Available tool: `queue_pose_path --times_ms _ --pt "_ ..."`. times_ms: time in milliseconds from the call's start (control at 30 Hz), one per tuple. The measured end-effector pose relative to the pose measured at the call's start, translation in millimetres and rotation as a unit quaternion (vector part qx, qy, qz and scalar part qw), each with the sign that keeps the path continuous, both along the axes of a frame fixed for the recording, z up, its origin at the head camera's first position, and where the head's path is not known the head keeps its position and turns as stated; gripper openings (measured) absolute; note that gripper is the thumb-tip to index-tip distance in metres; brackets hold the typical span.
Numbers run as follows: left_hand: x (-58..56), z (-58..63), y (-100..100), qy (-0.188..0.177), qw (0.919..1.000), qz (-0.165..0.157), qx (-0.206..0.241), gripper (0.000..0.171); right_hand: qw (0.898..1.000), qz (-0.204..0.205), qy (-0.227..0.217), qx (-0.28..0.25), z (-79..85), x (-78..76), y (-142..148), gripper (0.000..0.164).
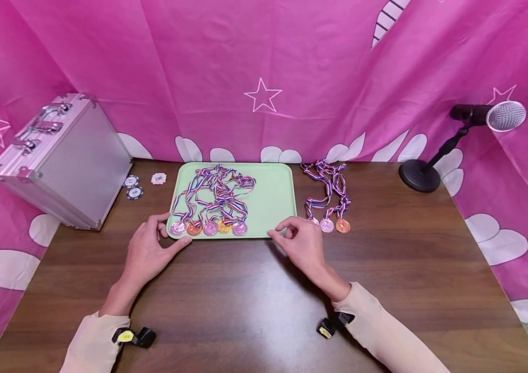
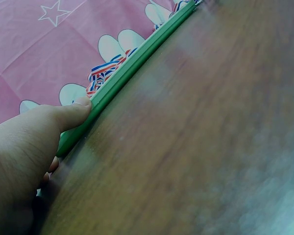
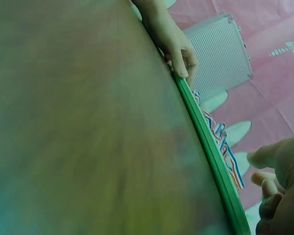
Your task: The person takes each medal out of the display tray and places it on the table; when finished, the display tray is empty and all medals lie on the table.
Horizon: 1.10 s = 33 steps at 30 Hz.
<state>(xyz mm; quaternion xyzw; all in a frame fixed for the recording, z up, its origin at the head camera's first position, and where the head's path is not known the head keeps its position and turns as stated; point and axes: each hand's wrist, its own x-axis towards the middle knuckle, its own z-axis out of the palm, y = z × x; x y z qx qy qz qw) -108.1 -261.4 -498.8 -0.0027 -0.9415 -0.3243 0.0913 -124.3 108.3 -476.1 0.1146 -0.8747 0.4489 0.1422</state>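
A pale green tray (image 1: 270, 202) lies on the table, bearing several medals (image 1: 210, 228) lined up along its front edge, their striped ribbons (image 1: 219, 189) tangled behind them. My left hand (image 1: 149, 248) grips the tray's front left corner; in the left wrist view the thumb (image 2: 78, 112) presses the rim. By the front right edge, my right hand (image 1: 303, 246) has loosely bent fingers and holds nothing; the right wrist view shows it apart from the rim. Right of the tray are more medals, a silver-pink one (image 1: 326, 225) and a bronze one (image 1: 343, 226), another partly hidden by that hand.
A silver case (image 1: 70, 160) stands at the back left, with poker chips (image 1: 135, 192) and a pale chip (image 1: 158, 178) beside it. At the back right stands a microphone (image 1: 506, 116) on a black round base (image 1: 419, 176). A pink curtain (image 1: 217, 67) hangs behind the table (image 1: 254, 311).
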Motion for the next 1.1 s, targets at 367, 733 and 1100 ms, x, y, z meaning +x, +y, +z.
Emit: queue_pose_path --times_ms 367,733,1100 --pt "-1.3 2.5 0 0.000 1.0000 -0.001 0.001 0.087 0.999 -0.003 0.017 0.044 -15.0 -25.0 -50 0.029" --pt "-1.4 1.2 0 0.008 0.9999 -0.003 0.005 0.085 0.991 -0.010 -0.018 0.131 -33.8 -47.4 -41 0.026" --pt "0.6 1.0 0 -0.001 1.0000 -0.001 0.005 0.086 0.988 0.008 -0.036 0.153 3.5 -32.5 -22 0.004"
